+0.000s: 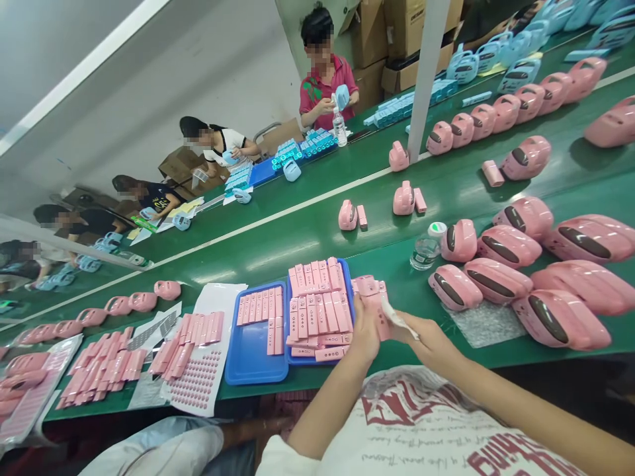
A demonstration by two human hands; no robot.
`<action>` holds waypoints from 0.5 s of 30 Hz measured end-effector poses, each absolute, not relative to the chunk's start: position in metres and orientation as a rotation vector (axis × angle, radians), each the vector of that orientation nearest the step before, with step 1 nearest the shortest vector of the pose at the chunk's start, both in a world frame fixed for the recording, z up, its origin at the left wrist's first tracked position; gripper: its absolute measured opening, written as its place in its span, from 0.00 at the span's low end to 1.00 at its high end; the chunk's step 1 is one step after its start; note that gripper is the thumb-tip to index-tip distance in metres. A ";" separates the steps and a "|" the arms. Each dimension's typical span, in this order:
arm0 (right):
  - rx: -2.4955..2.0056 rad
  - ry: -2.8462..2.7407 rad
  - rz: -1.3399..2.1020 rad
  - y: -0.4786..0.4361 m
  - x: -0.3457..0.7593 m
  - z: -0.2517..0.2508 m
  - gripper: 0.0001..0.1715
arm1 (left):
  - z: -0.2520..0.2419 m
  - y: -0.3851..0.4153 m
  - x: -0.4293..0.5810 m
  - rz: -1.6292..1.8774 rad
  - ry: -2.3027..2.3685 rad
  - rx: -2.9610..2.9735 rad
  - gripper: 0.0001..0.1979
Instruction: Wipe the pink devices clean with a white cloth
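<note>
Your left grip [366,334] holds a pink plastic piece [381,322] beside the filled blue tray [346,271]; your right grip [432,340] pinches white tissue or cloth [399,322]. Slack hold could drop the piece; bumping the tray could topple its pink bars [312,312].

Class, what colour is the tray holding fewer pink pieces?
Blue; the tray shows best in the head view.

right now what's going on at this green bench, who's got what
The person's left hand holds a pink piece, while the right hand holds a white cloth by it. Just left, two blue trays hold pink bars; pink casings stand to the right, beside a clear bottle. Across the bench, a co-worker in a red shirt holds a pale blue casing.
</note>
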State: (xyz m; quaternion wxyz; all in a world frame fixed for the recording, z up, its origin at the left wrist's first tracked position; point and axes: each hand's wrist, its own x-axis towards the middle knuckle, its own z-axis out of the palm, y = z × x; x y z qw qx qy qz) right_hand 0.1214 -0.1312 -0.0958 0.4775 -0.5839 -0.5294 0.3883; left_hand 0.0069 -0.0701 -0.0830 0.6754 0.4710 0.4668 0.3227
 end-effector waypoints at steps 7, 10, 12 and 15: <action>-1.645 -1.016 1.328 -0.136 0.143 -0.177 0.39 | -0.155 -0.092 0.028 0.356 1.118 1.006 0.35; -1.649 -0.778 1.315 -0.134 0.145 -0.197 0.34 | -0.165 -0.083 0.024 0.302 1.080 1.167 0.37; -1.669 -0.688 1.310 -0.129 0.149 -0.206 0.31 | -0.163 -0.069 0.018 0.258 1.011 1.364 0.33; -1.789 -0.672 1.225 -0.116 0.164 -0.218 0.25 | -0.148 -0.035 0.003 0.237 1.000 1.749 0.20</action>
